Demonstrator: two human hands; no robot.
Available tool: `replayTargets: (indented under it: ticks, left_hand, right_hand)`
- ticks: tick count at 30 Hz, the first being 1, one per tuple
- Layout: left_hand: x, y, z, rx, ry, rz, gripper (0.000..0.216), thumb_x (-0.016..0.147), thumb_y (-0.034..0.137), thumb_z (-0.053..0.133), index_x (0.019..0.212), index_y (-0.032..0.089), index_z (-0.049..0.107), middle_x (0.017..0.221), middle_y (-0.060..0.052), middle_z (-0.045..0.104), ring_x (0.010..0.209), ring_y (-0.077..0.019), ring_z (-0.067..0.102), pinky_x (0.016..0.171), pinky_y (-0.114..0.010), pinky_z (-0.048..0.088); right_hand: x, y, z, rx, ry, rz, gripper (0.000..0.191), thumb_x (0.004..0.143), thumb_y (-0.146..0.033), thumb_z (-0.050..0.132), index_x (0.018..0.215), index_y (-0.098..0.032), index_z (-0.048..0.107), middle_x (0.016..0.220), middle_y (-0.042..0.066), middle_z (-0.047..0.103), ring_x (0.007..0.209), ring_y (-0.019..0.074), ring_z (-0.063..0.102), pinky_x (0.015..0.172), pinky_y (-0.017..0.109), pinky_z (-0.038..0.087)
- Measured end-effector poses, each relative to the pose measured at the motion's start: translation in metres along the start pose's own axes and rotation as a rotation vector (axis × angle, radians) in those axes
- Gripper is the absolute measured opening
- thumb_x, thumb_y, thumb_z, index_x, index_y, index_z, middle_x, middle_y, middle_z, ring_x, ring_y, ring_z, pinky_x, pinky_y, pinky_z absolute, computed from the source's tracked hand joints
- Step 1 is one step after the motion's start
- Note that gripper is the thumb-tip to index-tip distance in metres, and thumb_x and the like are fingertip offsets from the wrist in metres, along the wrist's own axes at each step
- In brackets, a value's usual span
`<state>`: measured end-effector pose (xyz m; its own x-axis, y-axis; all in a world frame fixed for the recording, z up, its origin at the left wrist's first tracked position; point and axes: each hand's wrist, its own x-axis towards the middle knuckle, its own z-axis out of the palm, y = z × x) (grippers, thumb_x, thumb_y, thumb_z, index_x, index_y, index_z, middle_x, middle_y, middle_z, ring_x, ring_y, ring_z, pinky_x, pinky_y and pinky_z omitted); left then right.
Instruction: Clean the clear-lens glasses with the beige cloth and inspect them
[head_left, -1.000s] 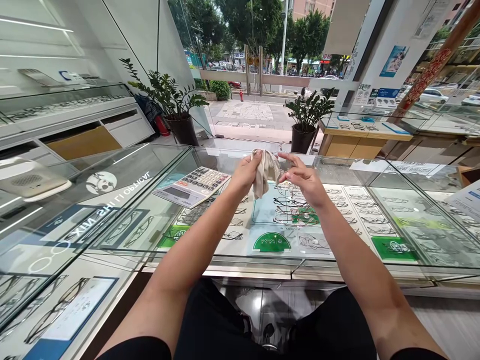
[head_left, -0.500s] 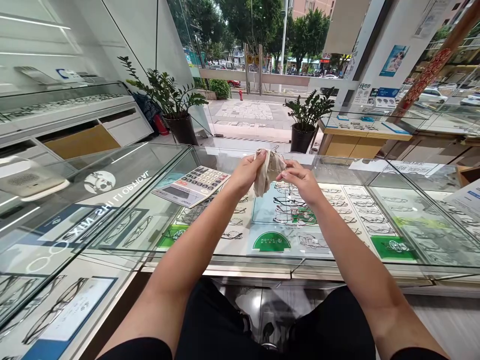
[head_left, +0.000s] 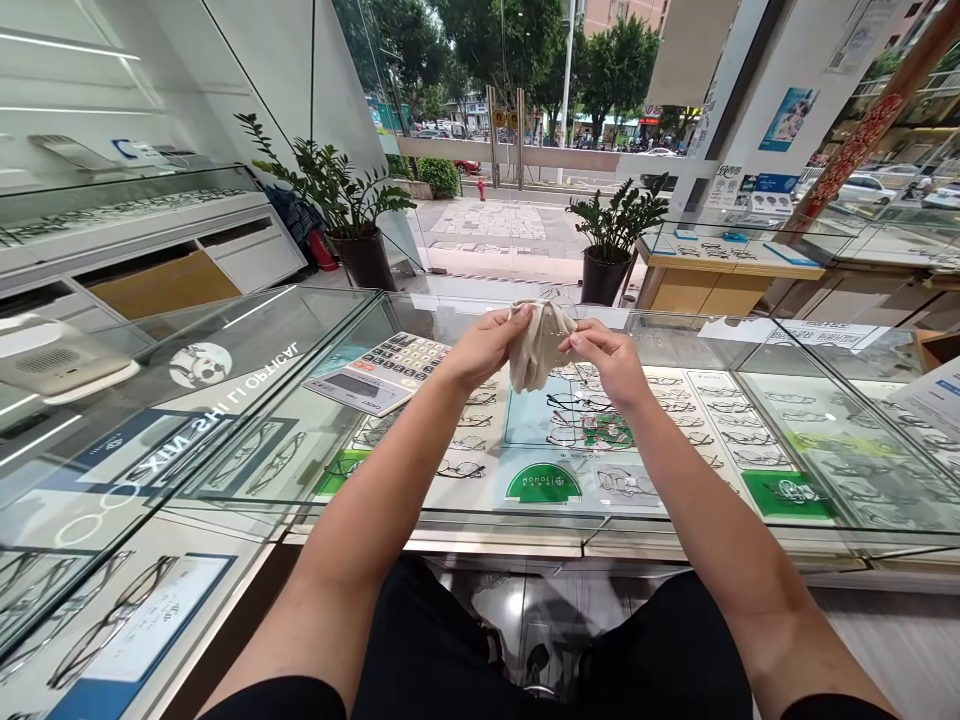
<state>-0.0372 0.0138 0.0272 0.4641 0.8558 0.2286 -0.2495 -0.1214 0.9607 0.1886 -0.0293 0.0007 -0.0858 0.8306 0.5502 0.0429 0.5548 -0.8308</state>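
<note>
Over the glass counter, my left hand (head_left: 489, 348) pinches a crumpled beige cloth (head_left: 531, 358), thumb on top, and the cloth drapes downward. My right hand (head_left: 609, 362) is closed at the cloth's right side, thumb and fingers pinched on a thin-rimmed pair of eyeglasses (head_left: 562, 336). Most of the eyeglasses is covered by the cloth and fingers; only fine wire-like parts show. Below both hands, rows of spectacle frames (head_left: 574, 403) lie inside the display case. Left of my left hand, a calculator (head_left: 379, 372) rests on the glass top.
The glass display counter (head_left: 480, 520) spans in front of me, with another glass case (head_left: 150, 420) joining at the left. A beige device (head_left: 64, 355) stands at far left. Potted plants (head_left: 369, 255) are beyond the counter, by the glass front. A printed sheet (head_left: 930, 395) is at right.
My right fingers have drawn together into a tighter pinch and shifted slightly right. The cloth now hangs a little wider between my hands. My left hand has barely moved.
</note>
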Motion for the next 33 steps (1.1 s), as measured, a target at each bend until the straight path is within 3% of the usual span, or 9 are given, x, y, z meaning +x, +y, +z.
replayTargets:
  ticks: [5, 10, 14, 21, 24, 33]
  left_hand:
    - [0.000, -0.004, 0.011, -0.029, -0.040, 0.041, 0.066, 0.079, 0.076, 0.095, 0.097, 0.014, 0.083, 0.085, -0.008, 0.078, 0.074, -0.0185, 0.068, 0.073, -0.031, 0.054]
    - [0.002, -0.007, 0.013, -0.029, 0.024, 0.034, 0.068, 0.074, 0.077, 0.097, 0.089, 0.013, 0.081, 0.082, -0.007, 0.078, 0.072, -0.0166, 0.067, 0.069, -0.028, 0.052]
    - [0.001, -0.005, 0.011, 0.001, 0.012, 0.009, 0.067, 0.071, 0.075, 0.100, 0.086, 0.013, 0.081, 0.077, -0.006, 0.077, 0.066, -0.0154, 0.065, 0.065, -0.027, 0.050]
    - [-0.002, 0.001, 0.015, 0.034, -0.063, 0.045, 0.053, 0.065, 0.052, 0.110, 0.090, 0.014, 0.083, 0.085, -0.006, 0.079, 0.074, -0.0167, 0.068, 0.073, -0.028, 0.054]
    - [-0.001, -0.001, 0.018, 0.073, -0.025, 0.082, 0.052, 0.058, 0.046, 0.112, 0.087, 0.014, 0.082, 0.083, -0.005, 0.078, 0.073, -0.0168, 0.068, 0.072, -0.028, 0.053]
    - [-0.002, -0.004, 0.026, 0.152, 0.050, 0.186, 0.068, 0.079, 0.080, 0.092, 0.081, 0.014, 0.076, 0.074, -0.006, 0.076, 0.066, -0.0166, 0.066, 0.064, -0.027, 0.050]
  right_hand:
    - [-0.002, -0.003, 0.002, -0.026, -0.111, -0.002, 0.049, 0.093, -0.079, 0.082, 0.086, -0.031, 0.090, 0.115, 0.008, 0.076, 0.134, 0.0363, 0.064, 0.125, 0.054, 0.043]
    - [-0.003, -0.004, 0.003, -0.060, -0.096, -0.020, 0.054, 0.094, -0.081, 0.079, 0.087, -0.029, 0.090, 0.107, 0.007, 0.076, 0.115, 0.0328, 0.068, 0.115, 0.052, 0.049]
    - [-0.002, -0.003, 0.004, -0.034, -0.089, -0.022, 0.053, 0.093, -0.080, 0.080, 0.083, -0.028, 0.089, 0.107, 0.007, 0.075, 0.112, 0.0319, 0.068, 0.111, 0.050, 0.050]
    - [0.000, 0.000, 0.003, 0.054, -0.052, 0.041, 0.046, 0.089, -0.073, 0.085, 0.079, -0.028, 0.088, 0.099, 0.005, 0.071, 0.107, 0.0303, 0.065, 0.104, 0.049, 0.051]
    - [-0.001, 0.000, 0.003, 0.055, -0.068, 0.059, 0.042, 0.090, -0.070, 0.085, 0.080, -0.029, 0.088, 0.098, 0.005, 0.070, 0.104, 0.0287, 0.064, 0.101, 0.047, 0.051]
    - [0.001, -0.004, 0.002, 0.049, -0.122, 0.061, 0.043, 0.092, -0.065, 0.083, 0.075, -0.025, 0.085, 0.091, 0.005, 0.065, 0.096, 0.0252, 0.060, 0.098, 0.043, 0.047]
